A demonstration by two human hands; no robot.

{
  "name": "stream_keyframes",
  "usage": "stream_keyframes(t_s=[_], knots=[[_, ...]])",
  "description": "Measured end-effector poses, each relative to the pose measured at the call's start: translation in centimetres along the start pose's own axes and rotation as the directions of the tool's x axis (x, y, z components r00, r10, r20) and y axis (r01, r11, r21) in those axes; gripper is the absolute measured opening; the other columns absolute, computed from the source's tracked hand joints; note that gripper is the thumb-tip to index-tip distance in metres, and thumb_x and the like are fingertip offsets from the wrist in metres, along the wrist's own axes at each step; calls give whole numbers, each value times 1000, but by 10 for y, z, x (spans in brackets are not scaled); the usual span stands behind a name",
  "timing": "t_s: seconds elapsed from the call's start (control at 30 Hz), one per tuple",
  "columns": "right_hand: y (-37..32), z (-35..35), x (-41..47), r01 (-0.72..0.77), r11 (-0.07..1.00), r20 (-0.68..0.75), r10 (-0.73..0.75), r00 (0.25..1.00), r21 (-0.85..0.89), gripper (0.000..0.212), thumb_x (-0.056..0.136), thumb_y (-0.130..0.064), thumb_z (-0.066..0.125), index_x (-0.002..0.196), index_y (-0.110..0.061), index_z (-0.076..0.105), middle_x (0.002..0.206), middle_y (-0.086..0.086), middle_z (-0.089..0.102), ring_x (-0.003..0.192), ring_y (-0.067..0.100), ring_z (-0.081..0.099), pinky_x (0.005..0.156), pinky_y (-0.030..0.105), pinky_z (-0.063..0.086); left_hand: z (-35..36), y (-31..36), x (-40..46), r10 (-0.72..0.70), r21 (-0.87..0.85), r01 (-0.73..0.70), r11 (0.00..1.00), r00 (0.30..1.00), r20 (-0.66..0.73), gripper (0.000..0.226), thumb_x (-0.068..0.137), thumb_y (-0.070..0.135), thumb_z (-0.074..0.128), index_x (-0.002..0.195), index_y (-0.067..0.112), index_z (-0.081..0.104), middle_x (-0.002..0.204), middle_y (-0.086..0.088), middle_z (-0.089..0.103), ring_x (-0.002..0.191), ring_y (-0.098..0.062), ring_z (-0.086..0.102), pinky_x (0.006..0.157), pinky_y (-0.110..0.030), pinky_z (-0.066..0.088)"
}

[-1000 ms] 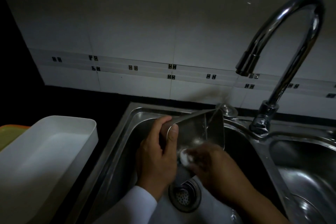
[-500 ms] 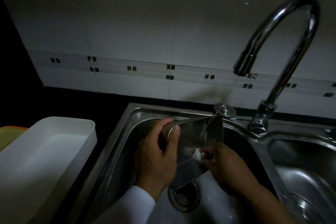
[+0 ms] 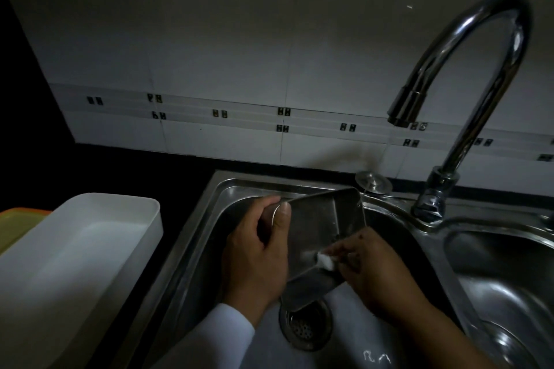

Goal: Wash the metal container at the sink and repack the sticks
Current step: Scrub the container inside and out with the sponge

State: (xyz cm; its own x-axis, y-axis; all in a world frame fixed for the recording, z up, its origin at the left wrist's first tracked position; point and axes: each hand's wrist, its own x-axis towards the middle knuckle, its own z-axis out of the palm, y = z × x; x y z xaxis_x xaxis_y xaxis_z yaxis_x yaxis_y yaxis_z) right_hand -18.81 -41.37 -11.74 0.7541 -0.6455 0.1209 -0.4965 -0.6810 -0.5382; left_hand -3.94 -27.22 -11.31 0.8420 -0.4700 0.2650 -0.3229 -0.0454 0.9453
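Note:
A rectangular metal container [image 3: 320,228] is tilted on edge over the left sink basin [image 3: 209,237], its open side facing me. My left hand [image 3: 257,252] grips its left rim, thumb on the inside. My right hand [image 3: 368,266] presses a small white sudsy scrubber [image 3: 325,261] against the container's lower inner wall. A thin stream of water from the curved chrome faucet [image 3: 467,93] hits the container's top right corner. No sticks are visible.
A white plastic bin [image 3: 90,237] stands on the dark counter to the left, with an orange-edged tray [image 3: 18,219] behind it. The drain strainer [image 3: 305,323] lies below the container. A second basin [image 3: 503,278] is at right. A metal plug [image 3: 373,181] sits behind the sink.
My right hand has slid the scrubber down and left along the container's inside. The container has tipped slightly; my left hand keeps its grip.

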Motion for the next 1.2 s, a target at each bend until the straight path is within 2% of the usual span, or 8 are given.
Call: stream_keyframes(t_s=[0.2, 0.3, 0.47, 0.6, 0.8, 0.93, 1.03, 1.2], knots=[[32, -2, 14, -258, 964, -130, 265, 955, 63, 57, 62, -39, 88, 108, -40, 56, 111, -3, 61, 85, 10, 69, 76, 31, 60, -2, 3, 3, -71, -58, 74, 996, 996, 48, 31, 92, 64, 56, 105, 40, 72, 96, 16, 75, 89, 2, 69, 78, -22, 54], [29, 0, 12, -364, 931, 81, 364, 928, -3, 44, 71, -44, 86, 101, -24, 61, 92, -8, 68, 80, 9, 67, 68, 20, 51, -3, 1, 5, -106, -78, 109, 991, 993, 48, 27, 91, 58, 65, 106, 38, 74, 96, 17, 76, 89, 4, 69, 83, -25, 58], [31, -7, 17, -454, 891, 140, 451, 881, -12, 22, 87, -25, 73, 69, -14, 65, 62, -1, 67, 57, 12, 65, 57, 26, 55, -7, 4, 9, -135, -210, 153, 966, 986, 100, 79, 70, 82, 70, 129, 30, 67, 116, 9, 74, 99, 7, 69, 78, -10, 53], [26, -17, 18, -469, 879, 69, 464, 883, 91, 32, 94, -14, 66, 62, -14, 60, 48, -2, 59, 32, 3, 52, 33, 13, 39, -9, 11, 6, -123, -406, 177, 897, 980, 155, 76, 78, 66, 78, 140, 28, 57, 107, -5, 80, 94, -11, 77, 71, -19, 60], [21, -16, 18, -461, 824, 80, 462, 883, 328, 30, 97, -15, 65, 71, -1, 65, 42, 6, 62, 35, 19, 61, 36, 20, 44, -5, 11, 5, 39, -575, 87, 814, 978, 205, 119, 55, 73, 88, 150, 17, 44, 126, -8, 76, 113, -25, 75, 93, -35, 62], [14, -8, 14, -388, 831, 2, 422, 906, 398, 28, 97, -14, 65, 70, -6, 66, 46, 7, 64, 32, 12, 58, 36, 19, 42, 0, 5, -1, 33, -520, 130, 844, 956, 292, 93, 51, 46, 95, 133, 22, 61, 120, 8, 80, 113, -12, 75, 86, -17, 58], [1, -1, 8, -350, 841, -6, 387, 922, 413, 26, 97, -18, 66, 83, 3, 73, 66, 20, 73, 37, 6, 57, 40, 18, 43, 3, 0, -6, 31, -381, 71, 922, 966, 255, 73, 62, 46, 93, 127, 22, 70, 121, 8, 80, 117, -12, 73, 98, -28, 56], [-6, -1, 0, -417, 887, 106, 404, 909, 200, 41, 87, -51, 72, 89, -11, 64, 78, -3, 69, 60, 11, 61, 58, 25, 46, 4, 5, 0, 11, -360, 9, 933, 999, 52, 52, 79, 44, 82, 122, 15, 74, 114, 8, 81, 109, -3, 75, 95, -21, 59]])
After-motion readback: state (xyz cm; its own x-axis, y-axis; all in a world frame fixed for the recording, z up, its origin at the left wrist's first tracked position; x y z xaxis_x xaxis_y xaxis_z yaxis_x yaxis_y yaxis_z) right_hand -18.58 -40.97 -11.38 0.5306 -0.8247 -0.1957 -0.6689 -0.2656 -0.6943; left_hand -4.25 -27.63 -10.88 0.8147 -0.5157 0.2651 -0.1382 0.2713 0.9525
